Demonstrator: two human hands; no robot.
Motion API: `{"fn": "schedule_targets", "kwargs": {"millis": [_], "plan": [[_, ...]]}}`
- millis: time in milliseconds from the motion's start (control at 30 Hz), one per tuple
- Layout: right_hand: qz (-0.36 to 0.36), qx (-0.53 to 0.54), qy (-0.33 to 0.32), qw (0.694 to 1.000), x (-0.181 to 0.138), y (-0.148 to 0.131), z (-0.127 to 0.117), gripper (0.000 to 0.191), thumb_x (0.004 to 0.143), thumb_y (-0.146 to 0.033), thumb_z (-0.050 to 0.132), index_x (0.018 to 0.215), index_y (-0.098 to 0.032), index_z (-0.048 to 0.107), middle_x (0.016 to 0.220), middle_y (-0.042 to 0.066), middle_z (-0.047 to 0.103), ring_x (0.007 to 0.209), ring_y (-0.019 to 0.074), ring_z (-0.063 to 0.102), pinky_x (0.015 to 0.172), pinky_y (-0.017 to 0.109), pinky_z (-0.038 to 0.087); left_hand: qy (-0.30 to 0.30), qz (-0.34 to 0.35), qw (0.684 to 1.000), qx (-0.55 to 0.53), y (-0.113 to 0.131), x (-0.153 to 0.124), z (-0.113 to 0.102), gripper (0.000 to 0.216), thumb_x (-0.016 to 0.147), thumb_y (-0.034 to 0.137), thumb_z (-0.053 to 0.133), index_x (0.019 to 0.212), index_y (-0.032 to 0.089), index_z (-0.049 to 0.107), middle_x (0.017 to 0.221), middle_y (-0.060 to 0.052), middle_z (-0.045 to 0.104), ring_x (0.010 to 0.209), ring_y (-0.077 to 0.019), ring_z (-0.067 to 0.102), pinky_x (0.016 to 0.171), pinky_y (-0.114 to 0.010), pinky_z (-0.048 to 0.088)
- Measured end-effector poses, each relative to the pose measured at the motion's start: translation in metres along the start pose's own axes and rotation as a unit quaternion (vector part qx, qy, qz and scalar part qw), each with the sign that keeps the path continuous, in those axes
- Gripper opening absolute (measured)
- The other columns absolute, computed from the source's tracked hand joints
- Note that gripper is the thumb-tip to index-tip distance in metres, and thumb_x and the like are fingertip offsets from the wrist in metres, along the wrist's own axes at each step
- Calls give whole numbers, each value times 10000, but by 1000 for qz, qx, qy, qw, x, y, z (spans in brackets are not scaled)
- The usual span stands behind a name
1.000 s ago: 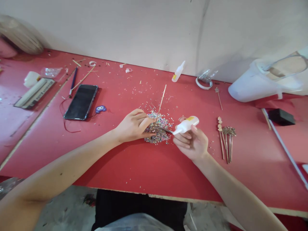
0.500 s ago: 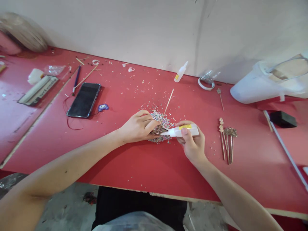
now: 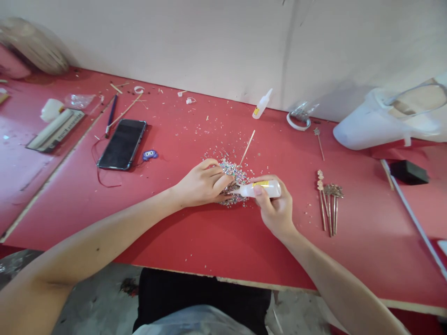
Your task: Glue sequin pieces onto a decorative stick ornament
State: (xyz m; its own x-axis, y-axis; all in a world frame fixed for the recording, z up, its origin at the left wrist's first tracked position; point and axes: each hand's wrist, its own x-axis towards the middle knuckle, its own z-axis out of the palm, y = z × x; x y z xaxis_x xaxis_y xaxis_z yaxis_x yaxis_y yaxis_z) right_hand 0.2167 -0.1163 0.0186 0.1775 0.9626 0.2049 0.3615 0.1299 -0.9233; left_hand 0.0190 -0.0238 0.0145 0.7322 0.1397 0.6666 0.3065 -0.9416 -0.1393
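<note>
My right hand grips a small white glue bottle with a yellow label, lying almost level with its nozzle pointing left. My left hand is closed in a pinch at the left side of a pile of tiny multicoloured sequins on the red table. What the left fingers pinch is too small to name. The nozzle tip sits just beside the left fingertips, over the pile. A thin wooden stick lies behind the pile.
Several gold decorated sticks lie right of my hands. A second glue bottle and a tape ring sit by the wall. A black phone, blue charm and pen lie left. A white bag and black block are far right.
My right hand has turned the glue bottle from tilted up to nearly level and brought its nozzle left to my left fingertips. My left hand has stayed on the pile.
</note>
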Motion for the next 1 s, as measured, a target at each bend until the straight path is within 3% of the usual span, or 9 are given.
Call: {"fn": "schedule_targets", "kwargs": {"millis": [267,1000], "plan": [[-60,-36,8,998,3,-4,1,139,879,-349,612,903,-216,644,706,-19,660,475,70,494,435,192,381,3,-7,1000,5,1,1,0,260,934,403,553,936,144,523,676,-5,646,660,-156,618,788,-328,483],[-82,-74,12,994,4,-7,2,98,862,-312,616,895,-222,637,702,-24,684,498,77,547,464,186,427,-7,1,1000,20,2,1,0,222,947,365,535,949,144,532,703,-14,659,691,-156,633,828,-346,494]]}}
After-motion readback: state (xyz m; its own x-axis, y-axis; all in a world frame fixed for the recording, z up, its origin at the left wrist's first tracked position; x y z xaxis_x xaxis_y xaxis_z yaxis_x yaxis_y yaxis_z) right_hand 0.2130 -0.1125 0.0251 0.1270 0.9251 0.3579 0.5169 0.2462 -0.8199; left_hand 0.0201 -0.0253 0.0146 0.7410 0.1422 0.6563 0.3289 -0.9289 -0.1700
